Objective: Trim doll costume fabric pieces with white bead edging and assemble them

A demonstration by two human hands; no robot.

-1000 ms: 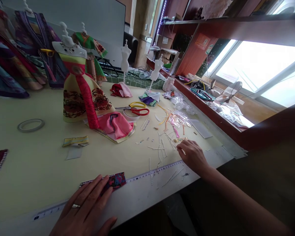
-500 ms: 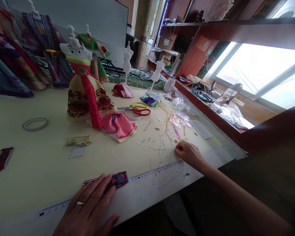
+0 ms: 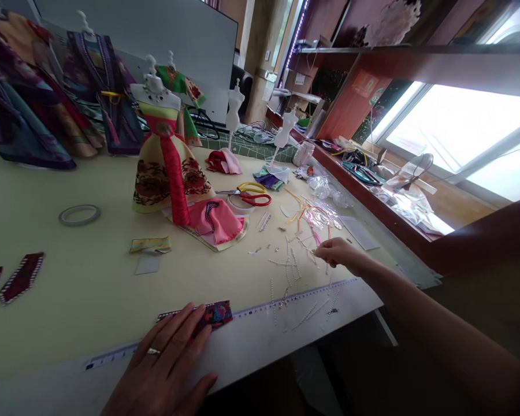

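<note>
My left hand (image 3: 167, 358) lies flat with fingers stretched out, pressing on a dark patterned fabric strip (image 3: 219, 314) with a dotted edge. The strip rests by the printed ruler (image 3: 260, 309) along the table's front. Over on the right, my right hand (image 3: 340, 254) is closed in a pinch. A bit of gold beaded trim (image 3: 314, 252) shows at its fingertips; the palm hides the rest. Short white bead chains (image 3: 292, 263) lie scattered just left of this hand. Two dark red fabric pieces (image 3: 22, 278) with dotted edges lie at the far left.
A yellow and red doll dress (image 3: 173, 162) stands on a mannequin, its pink cloth (image 3: 219, 222) spread on the table. Scissors (image 3: 255, 196), a tape roll (image 3: 79, 215), a yellow ribbon (image 3: 151, 244) and colored tassels (image 3: 301, 211) lie around. Bare white mannequins (image 3: 235, 107) stand behind.
My right hand has lifted slightly and pinches the gold trim that lay beside it before. The view has shifted a little left. My left hand stays on the fabric strip.
</note>
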